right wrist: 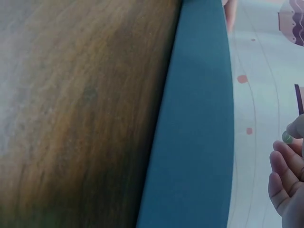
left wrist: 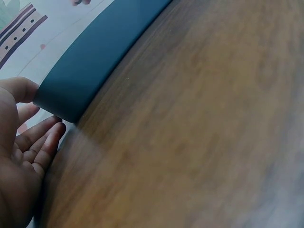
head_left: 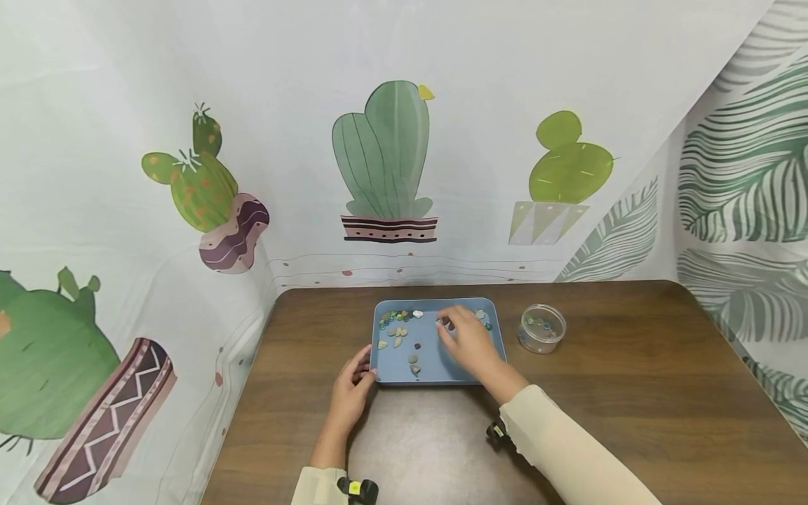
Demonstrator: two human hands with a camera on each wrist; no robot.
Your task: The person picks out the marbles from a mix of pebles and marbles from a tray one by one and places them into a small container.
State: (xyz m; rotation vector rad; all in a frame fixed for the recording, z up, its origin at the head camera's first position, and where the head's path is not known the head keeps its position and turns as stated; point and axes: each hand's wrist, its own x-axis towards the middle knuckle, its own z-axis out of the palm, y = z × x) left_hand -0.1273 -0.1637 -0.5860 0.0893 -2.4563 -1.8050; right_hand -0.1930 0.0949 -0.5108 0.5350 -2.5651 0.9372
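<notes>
tray (head_left: pixel 435 358) long axis l-r; r hand (head_left: pixel 470 340) pinches grn bead (right wrist: pixel 287 137)

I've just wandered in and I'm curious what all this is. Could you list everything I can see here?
Table: one, brown, below the backdrop
Tray: one, blue, on the table
Clear tub: one, transparent, right of the tray
Tub pieces: several, greenish, in the tub
Glassy pieces: many, mostly green, far corners of the tray
White stone: at least one, white, far side of the tray
Tan stones: several, tan to grey, tray's left half
Dark piece: one, dark, mid-tray
Green piece: one, green, between right fingertips
Backdrop: white, behind the table
Printed cacti: four, green, on the backdrop
Printed leaves: several, green and grey, right side
Wrist cameras: two, black, at the wrists
Sleeves: two, cream, on the arms
Hands: two, bare; left hand at the tray's near left corner, right hand over the tray
</notes>
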